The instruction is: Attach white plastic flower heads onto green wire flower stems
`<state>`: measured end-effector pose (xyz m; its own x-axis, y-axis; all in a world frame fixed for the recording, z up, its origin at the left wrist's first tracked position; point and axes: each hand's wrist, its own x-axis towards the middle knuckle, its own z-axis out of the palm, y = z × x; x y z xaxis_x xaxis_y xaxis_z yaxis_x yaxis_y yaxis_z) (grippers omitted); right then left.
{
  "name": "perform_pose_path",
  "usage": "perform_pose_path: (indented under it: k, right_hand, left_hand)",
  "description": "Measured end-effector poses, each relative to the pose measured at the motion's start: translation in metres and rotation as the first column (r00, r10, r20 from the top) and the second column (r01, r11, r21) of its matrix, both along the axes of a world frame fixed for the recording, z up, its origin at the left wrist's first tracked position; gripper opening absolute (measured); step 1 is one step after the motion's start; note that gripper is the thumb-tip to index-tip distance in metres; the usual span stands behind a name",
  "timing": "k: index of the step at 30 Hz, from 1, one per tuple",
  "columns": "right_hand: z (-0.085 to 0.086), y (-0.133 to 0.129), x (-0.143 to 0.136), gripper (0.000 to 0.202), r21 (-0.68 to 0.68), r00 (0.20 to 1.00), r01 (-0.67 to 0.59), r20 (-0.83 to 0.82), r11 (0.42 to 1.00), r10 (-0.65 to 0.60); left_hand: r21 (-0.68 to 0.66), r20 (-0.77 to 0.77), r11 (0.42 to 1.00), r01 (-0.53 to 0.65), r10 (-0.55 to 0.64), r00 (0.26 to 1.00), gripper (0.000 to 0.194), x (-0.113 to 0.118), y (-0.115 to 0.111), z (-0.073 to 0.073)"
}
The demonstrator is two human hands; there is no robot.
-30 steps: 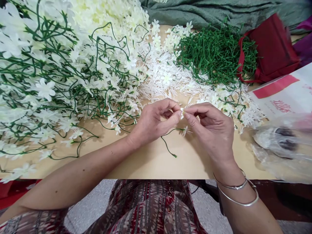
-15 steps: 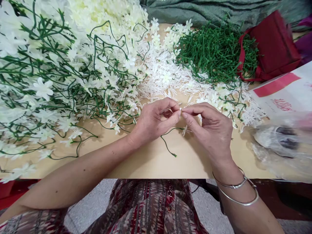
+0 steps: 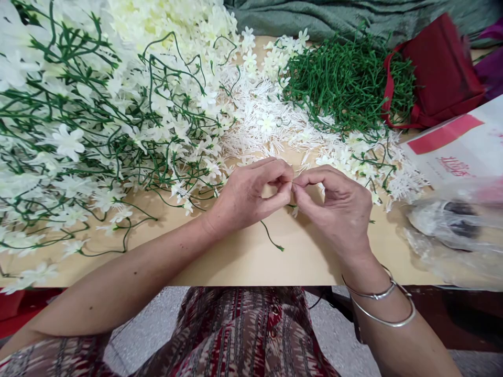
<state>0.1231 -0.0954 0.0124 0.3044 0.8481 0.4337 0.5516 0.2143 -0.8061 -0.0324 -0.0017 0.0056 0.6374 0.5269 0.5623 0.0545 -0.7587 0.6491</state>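
My left hand (image 3: 255, 192) and my right hand (image 3: 337, 205) meet fingertip to fingertip above the table. Each is closed in a pinch; whatever lies between the fingertips is too small and hidden to name. Under my left hand a thin green stem (image 3: 271, 239) rests on the table, partly covered by the hands. Beyond them lie thin white sticks (image 3: 251, 118) with small white flowers (image 3: 267, 123) among them. Farther right is a heap of green stems (image 3: 341, 84).
A big pile of white flowers on green stems (image 3: 106, 131) covers the left of the table (image 3: 236, 262). At right are a red bag (image 3: 444, 68), a white printed bag (image 3: 459, 152) and clear plastic (image 3: 444, 235). Dark green cloth (image 3: 298, 21) lies along the back.
My left fingers have curled in more at the tips. The tiny pale piece seen between the fingertips is now hidden, and the flower below my hands is mostly covered.
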Motion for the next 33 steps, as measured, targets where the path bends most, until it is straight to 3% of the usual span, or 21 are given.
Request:
perform_pose_path:
  k: [4, 7, 11, 14, 21, 29, 33]
  right_hand:
    - [-0.002, 0.001, -0.001, 0.012, 0.005, 1.000, 0.019, -0.010, 1.000, -0.019]
    - [-0.003, 0.001, 0.000, 0.009, -0.018, 0.999, 0.024, -0.038, 1.000, -0.025]
    - [-0.002, 0.001, -0.001, 0.008, -0.069, 0.993, 0.041, -0.111, 0.997, -0.049]
    - [-0.001, 0.001, -0.001, 0.007, -0.101, 0.983, 0.031, -0.177, 0.994, -0.049]
    - [-0.002, 0.002, 0.000, 0.008, -0.118, 0.969, 0.002, -0.246, 0.993, -0.032]
    - [-0.004, 0.004, -0.002, 0.011, -0.098, 0.966, 0.011, -0.255, 0.995, -0.036]
    - [-0.006, 0.006, -0.002, 0.011, -0.015, 0.971, 0.027, -0.236, 1.000, -0.030]
  left_hand:
    - [-0.034, 0.014, 0.999, 0.012, -0.011, 1.000, 0.005, 0.000, 0.000, 0.002]
    - [-0.170, 0.052, 0.985, 0.026, -0.018, 0.999, 0.003, 0.000, -0.001, 0.005]
    - [-0.451, 0.109, 0.890, 0.066, -0.019, 0.994, 0.007, 0.003, -0.004, 0.007]
    - [-0.568, 0.120, 0.819, 0.080, -0.013, 0.993, 0.010, 0.005, -0.006, 0.008]
    - [-0.654, 0.171, 0.748, 0.108, 0.007, 0.985, 0.013, 0.007, -0.011, 0.007]
    - [-0.641, 0.174, 0.758, 0.121, -0.010, 0.985, 0.012, 0.007, -0.011, 0.005]
    - [-0.640, 0.150, 0.766, 0.070, 0.035, 0.988, 0.016, 0.006, -0.003, -0.003]
